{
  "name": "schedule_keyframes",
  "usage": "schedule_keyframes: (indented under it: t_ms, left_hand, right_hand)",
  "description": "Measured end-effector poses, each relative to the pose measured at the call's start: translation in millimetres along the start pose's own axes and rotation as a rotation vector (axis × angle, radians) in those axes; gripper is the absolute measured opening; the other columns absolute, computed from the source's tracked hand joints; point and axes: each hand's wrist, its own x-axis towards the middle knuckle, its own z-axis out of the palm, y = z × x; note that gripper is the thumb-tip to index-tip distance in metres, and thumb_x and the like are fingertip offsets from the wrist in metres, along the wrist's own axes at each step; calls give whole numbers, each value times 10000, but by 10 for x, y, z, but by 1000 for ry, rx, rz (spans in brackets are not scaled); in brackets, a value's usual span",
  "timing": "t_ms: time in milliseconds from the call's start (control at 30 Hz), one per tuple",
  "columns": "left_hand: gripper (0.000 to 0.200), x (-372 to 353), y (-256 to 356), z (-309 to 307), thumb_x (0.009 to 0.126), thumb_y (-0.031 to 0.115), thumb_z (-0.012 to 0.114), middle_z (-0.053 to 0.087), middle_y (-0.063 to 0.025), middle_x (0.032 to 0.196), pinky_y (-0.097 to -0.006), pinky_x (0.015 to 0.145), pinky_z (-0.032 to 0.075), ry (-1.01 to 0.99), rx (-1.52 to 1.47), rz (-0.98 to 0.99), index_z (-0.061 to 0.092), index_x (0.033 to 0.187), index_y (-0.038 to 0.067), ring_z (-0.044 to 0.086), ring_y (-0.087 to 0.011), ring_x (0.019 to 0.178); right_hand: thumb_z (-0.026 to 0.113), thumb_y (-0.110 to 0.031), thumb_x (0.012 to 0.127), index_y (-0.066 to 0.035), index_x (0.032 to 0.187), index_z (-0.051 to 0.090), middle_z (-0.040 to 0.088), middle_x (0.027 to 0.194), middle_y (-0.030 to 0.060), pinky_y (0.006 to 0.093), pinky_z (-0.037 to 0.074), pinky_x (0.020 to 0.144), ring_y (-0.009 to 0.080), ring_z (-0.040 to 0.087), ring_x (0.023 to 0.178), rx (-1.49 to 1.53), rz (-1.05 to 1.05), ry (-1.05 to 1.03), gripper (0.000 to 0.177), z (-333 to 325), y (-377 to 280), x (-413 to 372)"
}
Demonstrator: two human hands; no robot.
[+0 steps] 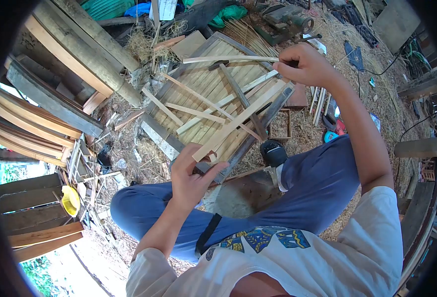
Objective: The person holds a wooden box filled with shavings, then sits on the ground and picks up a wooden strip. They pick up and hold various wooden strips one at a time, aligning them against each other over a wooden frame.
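My right hand is raised at the upper right, its fingers closed on the end of a thin wooden strip that stretches left over the board. My left hand has its thumb and fingers apart near the lower end of a wider pale slat; whether it touches the slat is unclear. Beneath lies a low wooden work board with a dark frame. Several loose strips and a dark wooden bar rest across it.
Planks and beams lean at the left, above a yellow bowl. A small wooden box and a dark shoe sit right of the board. A metal tool stands at the upper right, on shaving-covered ground.
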Motion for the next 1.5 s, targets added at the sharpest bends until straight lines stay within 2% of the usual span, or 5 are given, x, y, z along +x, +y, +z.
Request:
schedule_keyframes:
  t_ms: [500,700,1100,1200,1500]
  left_hand:
    - [337,37,-24,35,736,35,937,683,-79,891,-325,715,516,45,0,2,737,1006,10,648,-222,785]
    - [166,14,-235,74,899,110,812,749,-106,964,-370,759,557,-157,206,38,718,1009,30,724,-277,846]
    - [325,-14,-66,-120,973,151,627,690,-255,1061,-487,846,565,-338,571,-188,622,1286,64,678,-468,964]
    - [429,22,-42,-277,881,70,669,680,-243,1073,-463,831,580,-284,557,25,617,1306,74,696,-421,919]
    - [471,170,270,-620,801,-66,788,733,-112,985,-318,731,568,-115,340,-95,685,1245,50,735,-213,863]
  right_hand:
    - [668,-249,992,-4,692,613,567,578,34,347,359,509,125,467,526,-66,20,-46,391,-33,-33,-12]
    - [649,-264,1012,-12,692,621,515,562,26,348,337,508,112,421,521,1,45,-38,408,-39,-31,-28]
    - [677,-368,992,-8,750,717,561,551,45,359,354,468,122,457,468,-10,103,-38,435,-67,53,-30]
    - [648,-294,1009,-8,713,662,514,559,30,352,325,492,111,411,504,3,147,-52,413,-63,-12,-40]
    - [660,-341,1002,5,731,681,546,560,42,352,349,483,120,437,488,-15,141,-27,439,-59,85,-42]
